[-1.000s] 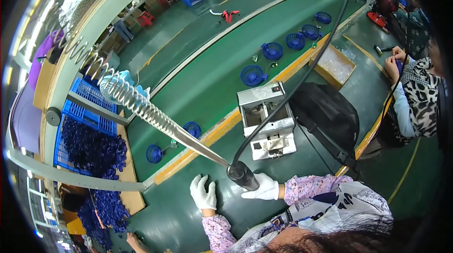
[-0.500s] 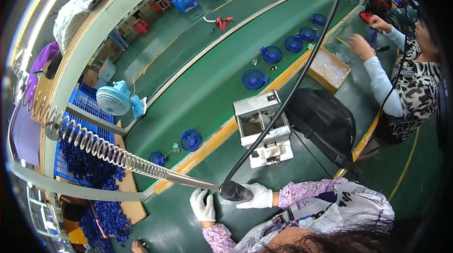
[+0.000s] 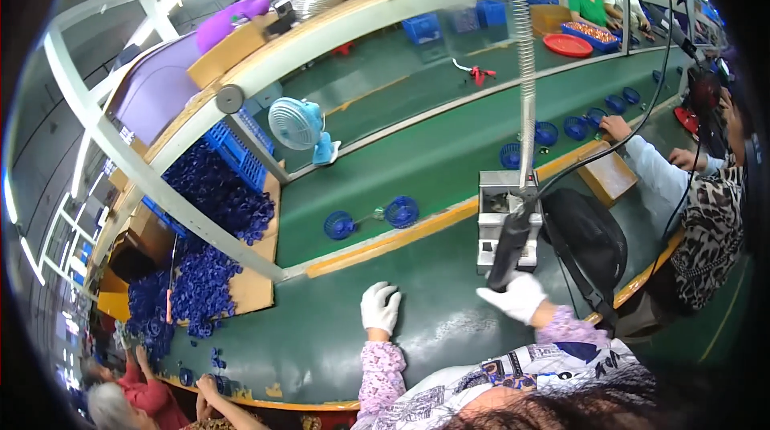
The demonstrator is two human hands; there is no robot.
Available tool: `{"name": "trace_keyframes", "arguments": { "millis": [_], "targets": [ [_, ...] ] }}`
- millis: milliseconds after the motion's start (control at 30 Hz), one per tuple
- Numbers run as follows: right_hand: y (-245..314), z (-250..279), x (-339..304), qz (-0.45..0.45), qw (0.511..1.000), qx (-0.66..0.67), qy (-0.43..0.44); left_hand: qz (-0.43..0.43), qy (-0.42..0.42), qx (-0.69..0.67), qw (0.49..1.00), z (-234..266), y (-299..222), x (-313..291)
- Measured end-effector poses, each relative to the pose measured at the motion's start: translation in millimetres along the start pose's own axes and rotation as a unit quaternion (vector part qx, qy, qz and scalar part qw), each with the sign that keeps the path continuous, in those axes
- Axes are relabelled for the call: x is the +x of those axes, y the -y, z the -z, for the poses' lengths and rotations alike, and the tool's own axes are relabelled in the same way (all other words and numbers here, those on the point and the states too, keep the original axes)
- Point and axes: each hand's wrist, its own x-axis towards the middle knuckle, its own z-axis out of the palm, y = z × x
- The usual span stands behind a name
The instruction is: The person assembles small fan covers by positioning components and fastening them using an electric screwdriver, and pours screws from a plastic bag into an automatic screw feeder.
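Fixture [image 3: 499, 221] behind hanging screwdriver [image 3: 510, 244], black bag [image 3: 592, 239] beside

free: green bench [image 3: 321, 334] | blocked: grey fixture [image 3: 499, 221], black bag [image 3: 589, 237]

— Mounted where?
— On the head, looking down over the green workbench [image 3: 321, 326], close above both gloved hands.
— Facing?
— Forward across the conveyor [image 3: 433, 157]. Single fisheye view; edges bend.
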Motion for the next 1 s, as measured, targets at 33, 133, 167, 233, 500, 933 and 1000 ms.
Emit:
{"name": "trace_keyframes", "arguments": {
  "millis": [33, 133, 167, 233, 500, 933, 1000],
  "targets": [
    [20.9, 27.0, 4.4, -0.085, 0.962, -0.218, 0.143, 0.02, -0.001, 0.005, 1.0, -0.5, 1.6, -0.9],
    [59.0, 90.1, -15.9, 0.056, 0.92, -0.342, 0.182, 0.022, 0.006, 0.015, 1.0, -12.4, -10.7, 10.3],
    [81.0, 107.4, -19.1, 0.099, 0.939, -0.293, 0.153, -0.006, 0.009, 0.01, 1.0, -20.1, -14.1, 16.6],
    [145.6, 138.5, -12.9, 0.208, 0.945, -0.236, 0.083, -0.037, 0.021, 0.007, 0.999, -27.5, -15.6, 23.8],
    [342.2, 199.7, 111.8, 0.248, 0.913, -0.196, -0.257, -0.022, 0.102, -0.059, 0.993, -39.5, -38.3, 34.4],
    [414.8, 182.3, 242.8, 0.25, 0.759, -0.436, -0.415, -0.022, 0.06, -0.089, 0.994, -34.1, -34.2, 33.2],
    [414.8, 185.1, 250.5, 0.263, 0.74, -0.449, -0.426, -0.019, 0.056, -0.081, 0.995, -32.8, -31.0, 32.8]
  ]
}}
